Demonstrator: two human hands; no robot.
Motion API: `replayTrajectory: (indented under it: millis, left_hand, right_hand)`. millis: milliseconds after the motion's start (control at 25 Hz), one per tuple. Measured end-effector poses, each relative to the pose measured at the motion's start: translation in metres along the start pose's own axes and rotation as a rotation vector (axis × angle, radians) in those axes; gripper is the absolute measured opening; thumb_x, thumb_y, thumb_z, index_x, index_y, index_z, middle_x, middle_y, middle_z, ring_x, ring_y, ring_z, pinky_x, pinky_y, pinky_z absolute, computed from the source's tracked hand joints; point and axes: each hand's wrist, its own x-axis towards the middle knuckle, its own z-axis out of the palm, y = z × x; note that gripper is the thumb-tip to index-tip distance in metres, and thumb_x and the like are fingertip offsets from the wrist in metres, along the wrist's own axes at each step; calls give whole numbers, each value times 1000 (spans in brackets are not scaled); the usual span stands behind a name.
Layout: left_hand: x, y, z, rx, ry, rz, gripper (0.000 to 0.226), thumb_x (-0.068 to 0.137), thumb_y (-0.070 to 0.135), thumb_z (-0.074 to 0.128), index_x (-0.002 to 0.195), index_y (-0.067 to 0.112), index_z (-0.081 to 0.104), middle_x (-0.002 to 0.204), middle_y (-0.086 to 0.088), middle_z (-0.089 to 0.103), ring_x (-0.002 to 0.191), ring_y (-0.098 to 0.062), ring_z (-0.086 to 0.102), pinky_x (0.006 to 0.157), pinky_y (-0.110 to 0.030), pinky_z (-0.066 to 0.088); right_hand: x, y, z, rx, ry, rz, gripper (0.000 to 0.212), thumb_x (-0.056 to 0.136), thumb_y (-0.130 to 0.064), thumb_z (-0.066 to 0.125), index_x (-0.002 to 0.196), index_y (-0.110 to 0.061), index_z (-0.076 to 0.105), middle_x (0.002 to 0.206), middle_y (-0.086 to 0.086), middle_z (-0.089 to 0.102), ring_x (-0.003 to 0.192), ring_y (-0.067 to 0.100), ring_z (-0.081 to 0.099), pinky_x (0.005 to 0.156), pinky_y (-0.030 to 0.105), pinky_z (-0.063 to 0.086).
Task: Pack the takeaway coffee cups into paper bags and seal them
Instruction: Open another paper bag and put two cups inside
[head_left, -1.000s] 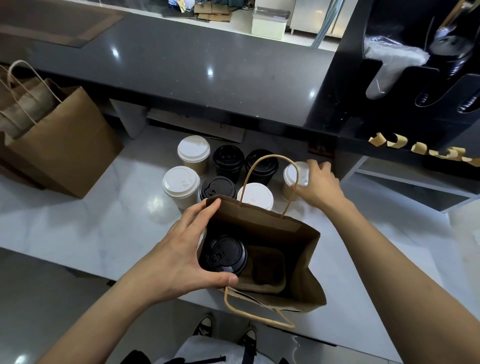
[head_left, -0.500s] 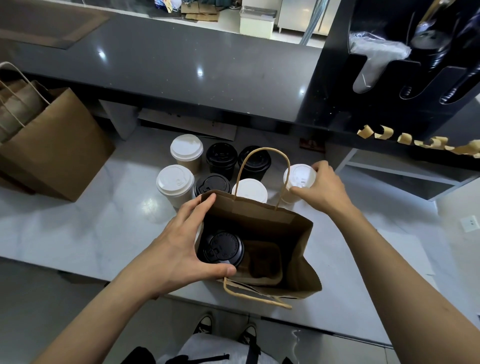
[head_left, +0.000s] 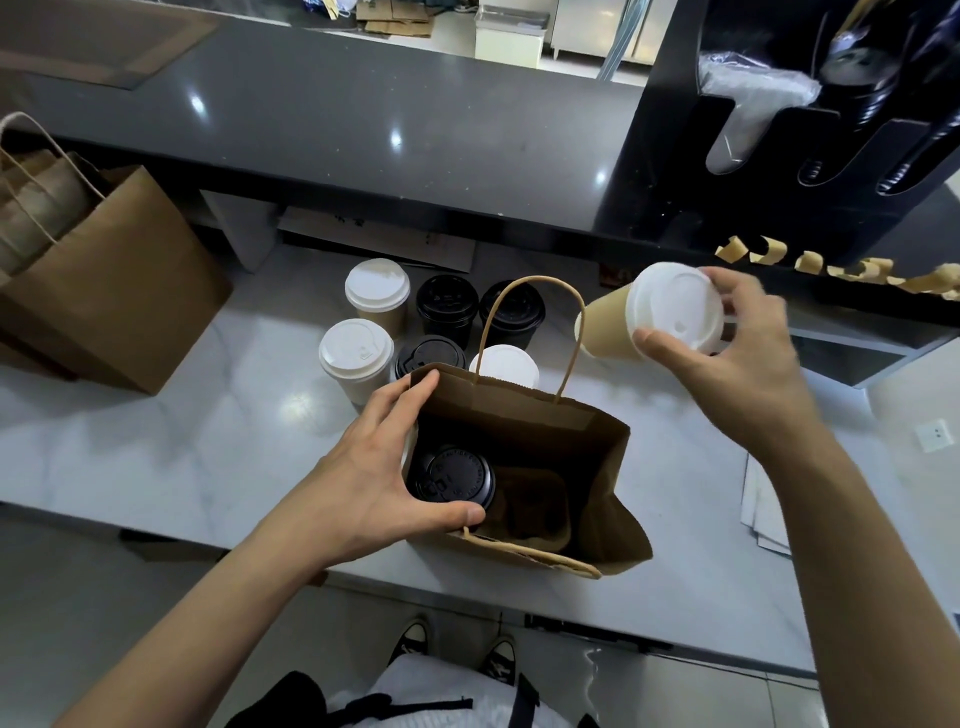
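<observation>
In the head view, the right hand (head_left: 727, 353) is now carrying a white-lidded cup (head_left: 660, 317) that was standing on the counter (head_left: 156, 447) a second ago, tilted in the air to the far right of the open paper bag (head_left: 524, 457), so the second cup is probably going in next. Its fingers (head_left: 670, 345) are curling round the lid rim, while the left hand (head_left: 374, 467) is spreading the bag's left edge beside the black-lidded cup (head_left: 452, 478) already inside.
</observation>
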Motion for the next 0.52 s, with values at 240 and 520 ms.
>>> replayTrajectory:
  millis: [240, 520]
  left_hand:
    - [1, -1, -1, 16, -15, 3, 130, 50, 84, 72, 155, 53, 2, 159, 28, 6, 148, -8, 26, 118, -45, 36]
    - [1, -2, -1, 13, -27, 4, 130, 50, 84, 71, 155, 53, 1, 159, 29, 5, 148, -10, 26, 118, -47, 35]
  right_hand:
    - [-39, -33, -50, 214, 101, -58, 66, 69, -62, 71, 130, -47, 52, 134, 1, 57, 118, 22, 60, 94, 46, 55]
    - [-79, -48, -58, 168, -212, -76, 85, 49, -78, 76, 127, -52, 54, 125, -13, 60, 112, 6, 62, 78, 30, 60]
